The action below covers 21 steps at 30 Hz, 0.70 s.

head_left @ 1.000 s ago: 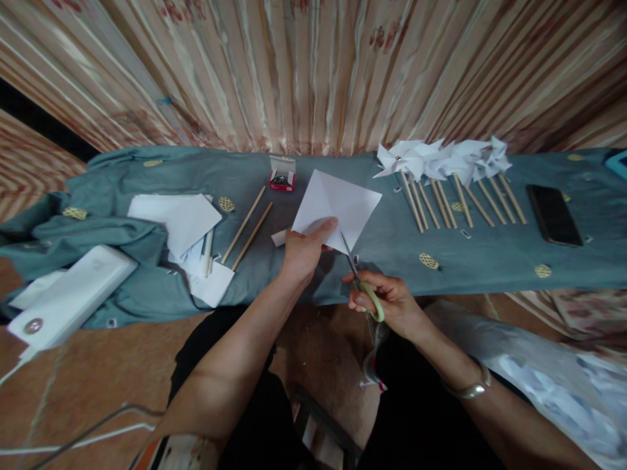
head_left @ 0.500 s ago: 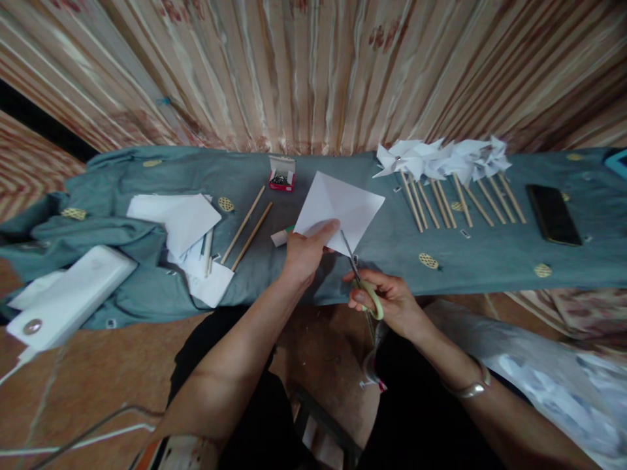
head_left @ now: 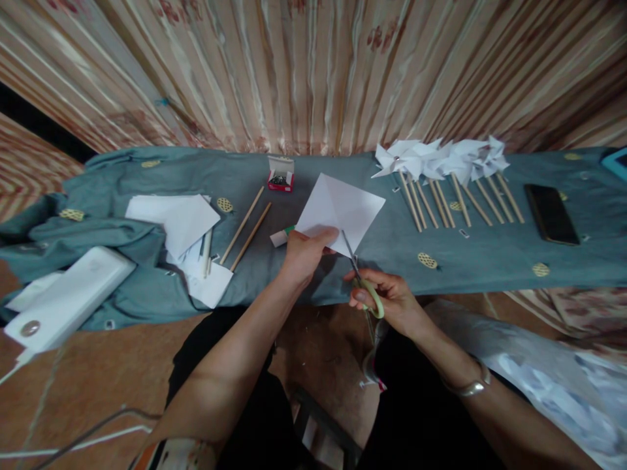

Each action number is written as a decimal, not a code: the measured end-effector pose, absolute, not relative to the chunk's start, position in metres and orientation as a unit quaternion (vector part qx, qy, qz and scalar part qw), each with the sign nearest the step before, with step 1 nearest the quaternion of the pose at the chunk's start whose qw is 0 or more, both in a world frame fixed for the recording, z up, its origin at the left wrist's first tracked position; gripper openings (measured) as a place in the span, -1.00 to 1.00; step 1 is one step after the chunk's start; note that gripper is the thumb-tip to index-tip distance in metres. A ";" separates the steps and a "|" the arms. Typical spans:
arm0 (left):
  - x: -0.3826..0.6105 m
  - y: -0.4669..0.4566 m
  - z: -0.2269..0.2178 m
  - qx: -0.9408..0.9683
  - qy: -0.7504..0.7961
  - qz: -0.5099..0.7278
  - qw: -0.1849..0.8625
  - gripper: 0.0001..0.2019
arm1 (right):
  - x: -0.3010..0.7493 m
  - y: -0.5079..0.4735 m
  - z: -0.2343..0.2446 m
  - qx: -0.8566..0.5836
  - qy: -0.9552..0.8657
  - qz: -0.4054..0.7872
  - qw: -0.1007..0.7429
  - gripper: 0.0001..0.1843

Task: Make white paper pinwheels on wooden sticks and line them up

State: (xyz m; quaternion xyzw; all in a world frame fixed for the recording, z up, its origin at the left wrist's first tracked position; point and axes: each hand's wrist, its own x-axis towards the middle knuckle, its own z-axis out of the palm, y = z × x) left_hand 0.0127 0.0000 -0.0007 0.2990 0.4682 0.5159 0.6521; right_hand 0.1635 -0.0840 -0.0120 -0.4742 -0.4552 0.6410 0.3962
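Observation:
A white square sheet of paper (head_left: 350, 205) with faint creases is pinched at its near left edge by my left hand (head_left: 306, 251), thumb on top. My right hand (head_left: 386, 297) grips scissors (head_left: 375, 301) by their pale yellow-green handles. The scissor blades lie at the paper's near edge and point inward toward its middle; how far they have cut is hard to see. Just beyond the paper's left side stands an open red box of small metal pins (head_left: 281, 181). A small white and green box (head_left: 280, 237) is partly hidden behind my left hand.
Several paper pinwheels on wooden sticks (head_left: 443, 160) lie at the back right, near a black phone (head_left: 552, 214). Two loose sticks (head_left: 251, 236), white paper sheets (head_left: 171, 215) and a white power bank (head_left: 68, 297) are on the left of the green cloth (head_left: 323, 287).
The paper has shifted very slightly in my left hand, its far corner a little to the right. Both hands and the scissors stay almost in place.

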 end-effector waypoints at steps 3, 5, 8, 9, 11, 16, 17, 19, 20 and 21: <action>0.014 -0.001 -0.001 0.313 0.469 0.510 0.650 -0.85 | 0.164 -0.084 -0.012 -0.476 -0.456 0.639 0.397 -0.62; 0.015 -0.002 -0.001 0.313 0.466 0.509 0.653 -0.84 | 0.164 -0.083 -0.011 -0.478 -0.457 0.635 0.399 -0.62; 0.015 -0.002 -0.003 0.309 0.466 0.510 0.654 -0.83 | 0.163 -0.083 -0.011 -0.481 -0.457 0.633 0.399 -0.62; 0.014 -0.002 -0.003 0.309 0.468 0.509 0.653 -0.82 | 0.163 -0.083 -0.011 -0.481 -0.455 0.635 0.399 -0.62; 0.014 -0.002 -0.004 0.309 0.471 0.507 0.653 -0.82 | 0.163 -0.083 -0.011 -0.479 -0.452 0.638 0.399 -0.62; 0.015 -0.002 -0.003 0.301 0.472 0.507 0.655 -0.81 | 0.163 -0.082 -0.009 -0.481 -0.464 0.629 0.397 -0.62; 0.015 -0.002 -0.002 0.302 0.470 0.507 0.657 -0.81 | 0.163 -0.082 -0.009 -0.482 -0.467 0.627 0.396 -0.61; 0.015 -0.002 -0.001 0.305 0.467 0.507 0.657 -0.82 | 0.163 -0.082 -0.010 -0.482 -0.471 0.624 0.396 -0.61; 0.015 -0.002 -0.001 0.309 0.467 0.506 0.656 -0.82 | 0.164 -0.082 -0.010 -0.482 -0.473 0.623 0.395 -0.60; 0.015 -0.003 -0.001 0.312 0.469 0.505 0.654 -0.82 | 0.164 -0.082 -0.009 -0.484 -0.475 0.621 0.395 -0.60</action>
